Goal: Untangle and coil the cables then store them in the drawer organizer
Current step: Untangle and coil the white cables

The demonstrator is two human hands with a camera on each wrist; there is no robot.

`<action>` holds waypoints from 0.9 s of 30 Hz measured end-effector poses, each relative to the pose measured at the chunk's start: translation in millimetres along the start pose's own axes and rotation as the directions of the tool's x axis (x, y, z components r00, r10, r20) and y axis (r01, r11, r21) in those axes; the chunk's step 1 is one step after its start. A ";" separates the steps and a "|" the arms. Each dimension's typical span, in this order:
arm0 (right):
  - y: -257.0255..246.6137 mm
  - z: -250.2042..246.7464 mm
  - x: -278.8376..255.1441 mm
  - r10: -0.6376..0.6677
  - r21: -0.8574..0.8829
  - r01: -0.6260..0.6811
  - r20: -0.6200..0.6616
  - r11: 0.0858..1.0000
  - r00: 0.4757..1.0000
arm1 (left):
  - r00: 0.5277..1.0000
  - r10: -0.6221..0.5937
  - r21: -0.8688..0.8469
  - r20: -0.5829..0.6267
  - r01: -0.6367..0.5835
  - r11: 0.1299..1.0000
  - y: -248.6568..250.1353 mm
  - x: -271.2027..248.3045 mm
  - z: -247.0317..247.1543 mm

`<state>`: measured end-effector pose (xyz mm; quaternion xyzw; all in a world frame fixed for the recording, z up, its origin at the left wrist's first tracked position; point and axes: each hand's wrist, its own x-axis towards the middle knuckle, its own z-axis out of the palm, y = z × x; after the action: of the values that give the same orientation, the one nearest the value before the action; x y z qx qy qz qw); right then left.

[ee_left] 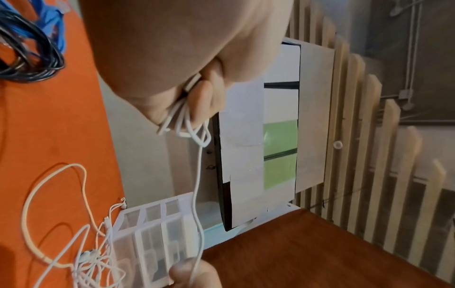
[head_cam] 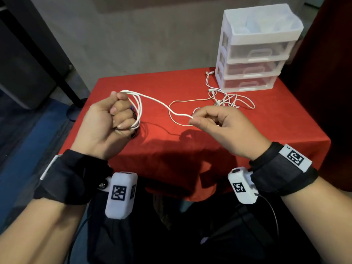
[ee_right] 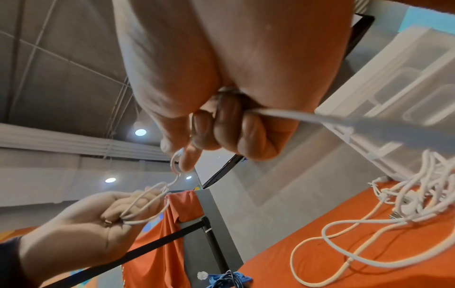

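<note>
Gripping white cable loops, left hand – right hand pinches it; organizer drawers shut.

Dim indoor light, soft shadows, heavy wide-angle warp

The head view is dim at its dark edges; the red tablecloth is brightest, with shadows of the hands falling near the person. The white drawer organizer at far right looks slightly washed out. Round ceiling lights glare in the right wrist view, where a white cable close to the lens smears out of focus. Both wrist views bend straight lines and blur close skin.
</note>
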<state>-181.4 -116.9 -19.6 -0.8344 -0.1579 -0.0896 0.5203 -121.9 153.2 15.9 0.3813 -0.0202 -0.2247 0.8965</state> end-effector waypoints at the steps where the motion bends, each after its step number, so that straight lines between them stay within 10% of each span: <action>1: 1.0 -1.4 -1.8 0.006 0.003 -0.006 0.013 1.000 1.000 | 1.000 0.006 -0.032 -0.022 -0.007 0.999 1.3 0.6 -2.5; 19: 27.5 18.7 -18.0 0.028 -0.267 -0.030 -0.009 0.963 1.000 | 1.000 0.018 -0.166 -0.014 -0.020 0.986 -20.3 -2.6 16.9; 24: 15.5 36.0 -29.5 -0.027 -0.297 0.083 0.185 0.951 0.982 | 0.987 0.154 0.112 -0.041 -0.148 0.983 -34.3 -3.1 33.6; 27: -4.0 38.7 -29.0 -0.074 -0.264 0.139 0.242 0.954 0.967 | 0.933 0.359 0.561 -0.009 -0.293 0.774 -52.1 -0.7 37.9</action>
<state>-210.5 -85.5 -42.5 -0.8942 -0.2480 -0.0421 0.3703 -150.6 96.2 6.7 0.6261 -0.0979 -0.0280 0.7731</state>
